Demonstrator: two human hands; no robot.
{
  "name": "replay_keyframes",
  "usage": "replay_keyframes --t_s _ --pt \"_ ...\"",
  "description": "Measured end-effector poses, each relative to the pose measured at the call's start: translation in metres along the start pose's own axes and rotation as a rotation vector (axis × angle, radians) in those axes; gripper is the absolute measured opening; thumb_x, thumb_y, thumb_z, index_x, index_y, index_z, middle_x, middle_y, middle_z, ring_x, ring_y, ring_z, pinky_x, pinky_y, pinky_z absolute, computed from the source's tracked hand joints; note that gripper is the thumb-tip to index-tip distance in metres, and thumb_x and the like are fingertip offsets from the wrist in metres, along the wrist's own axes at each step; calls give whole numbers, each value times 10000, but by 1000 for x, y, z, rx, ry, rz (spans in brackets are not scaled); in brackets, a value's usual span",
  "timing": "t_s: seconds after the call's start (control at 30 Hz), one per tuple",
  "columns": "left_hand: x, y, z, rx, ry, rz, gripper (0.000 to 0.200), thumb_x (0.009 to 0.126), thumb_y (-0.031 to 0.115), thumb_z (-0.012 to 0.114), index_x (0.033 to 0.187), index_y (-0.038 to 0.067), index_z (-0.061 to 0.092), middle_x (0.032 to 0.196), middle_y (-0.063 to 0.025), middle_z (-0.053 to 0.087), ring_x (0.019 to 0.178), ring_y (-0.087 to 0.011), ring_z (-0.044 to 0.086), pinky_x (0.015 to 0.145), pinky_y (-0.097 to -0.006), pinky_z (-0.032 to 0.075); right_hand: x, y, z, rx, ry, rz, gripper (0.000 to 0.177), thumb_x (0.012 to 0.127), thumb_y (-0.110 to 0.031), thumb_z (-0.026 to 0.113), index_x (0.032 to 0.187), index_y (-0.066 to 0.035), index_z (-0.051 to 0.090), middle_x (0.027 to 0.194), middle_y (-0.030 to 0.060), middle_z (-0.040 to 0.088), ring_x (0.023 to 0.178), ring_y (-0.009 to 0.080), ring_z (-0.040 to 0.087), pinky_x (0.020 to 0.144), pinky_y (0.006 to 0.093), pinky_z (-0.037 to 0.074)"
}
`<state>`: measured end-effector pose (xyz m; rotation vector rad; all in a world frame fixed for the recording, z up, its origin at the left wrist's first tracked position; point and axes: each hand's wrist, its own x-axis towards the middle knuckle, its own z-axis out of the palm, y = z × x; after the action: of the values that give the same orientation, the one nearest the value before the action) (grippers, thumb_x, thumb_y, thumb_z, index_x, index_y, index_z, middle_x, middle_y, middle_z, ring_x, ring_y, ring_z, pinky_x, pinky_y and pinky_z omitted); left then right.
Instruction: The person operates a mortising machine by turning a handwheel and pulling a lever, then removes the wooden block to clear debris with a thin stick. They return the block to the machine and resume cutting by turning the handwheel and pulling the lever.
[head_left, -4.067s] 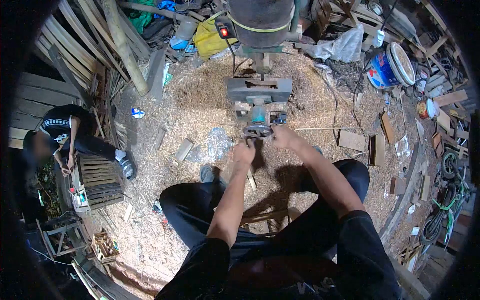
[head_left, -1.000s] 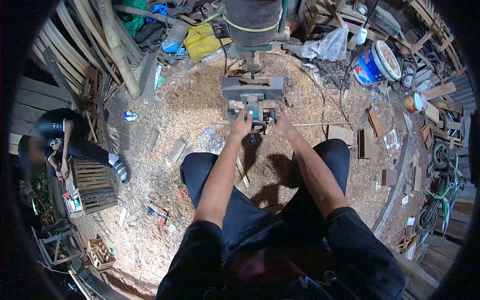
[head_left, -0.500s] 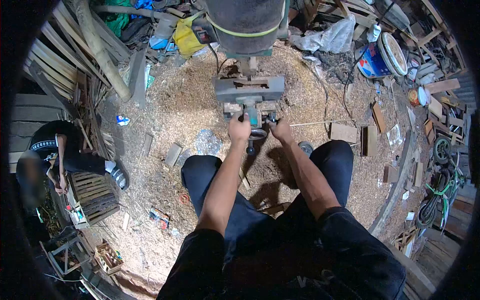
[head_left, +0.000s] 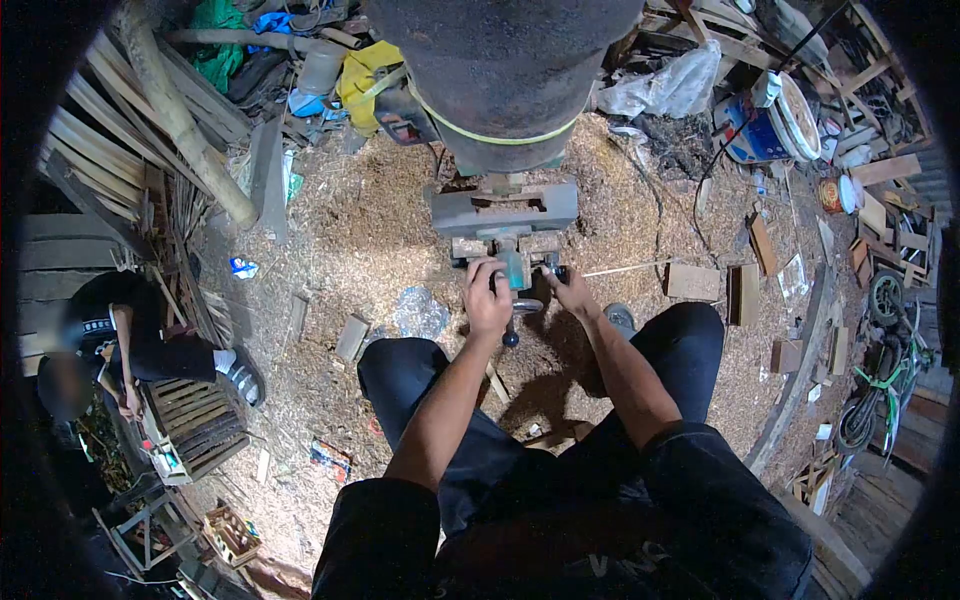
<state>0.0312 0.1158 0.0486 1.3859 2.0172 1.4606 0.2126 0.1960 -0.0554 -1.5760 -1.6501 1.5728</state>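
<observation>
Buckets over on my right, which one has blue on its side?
The larger bucket, beside the crumpled plastic sheet; the smaller bucket, lower in view, is reddish-orange instead.

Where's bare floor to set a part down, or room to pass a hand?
Only shavings cover the floor between the grey board and the slotted block; a narrower strip lies between block and cable. Crowded: left hand, right hand and handwheel below the block, and wood pieces at right.

Here's the round metal handwheel [head_left: 528,305], black ball knob [head_left: 511,340] toward the person, just below the worn green carriage [head_left: 516,270].
</observation>
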Motion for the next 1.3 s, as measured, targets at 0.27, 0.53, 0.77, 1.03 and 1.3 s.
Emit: replay_keyframes --t_s 0.27,0.53,0.77,1.03,1.3 --pt "4 11 -7 -5 -11 32 168 814 92 511 890 -15 616 991 -195 599 962 -379 590 884 -443 471 24 26 19 195 -6 107 410 887 -368 700 994 24 646 876 46 655 750 141 582 698 292 476" --pt "0 4 -2 -15 24 42 187 806 133 513 872 -10 613 977 -186 591 928 -375 580 859 -454 466 25 19 -16 316 331 270 504 928 -482 594 991 16 620 839 67 632 746 149 596 639 297 503" --pt "-1 5 -1 -29 28 -3 146 792 86 517 840 -7 618 947 -176 596 915 -368 582 849 -448 466 33 38 5 326 367 194 425 957 -419 565 868 -5 594 736 46 568 632 136 524 564 312 448" --pt "-2 3 0 -20 64 36 133 773 84 527 822 2 620 916 -163 599 894 -362 588 831 -439 471 20 19 5 173 51 213 412 924 -246 612 1207 51 583 1058 134 665 926 210 649 728 335 544" --pt "-3 6 -1 24 61 20 184 802 101 493 828 -9 639 900 -180 601 895 -361 595 843 -420 475 14 12 8 588 86 344 491 942 -406 598 1153 37 595 964 115 669 859 210 649 744 363 535"
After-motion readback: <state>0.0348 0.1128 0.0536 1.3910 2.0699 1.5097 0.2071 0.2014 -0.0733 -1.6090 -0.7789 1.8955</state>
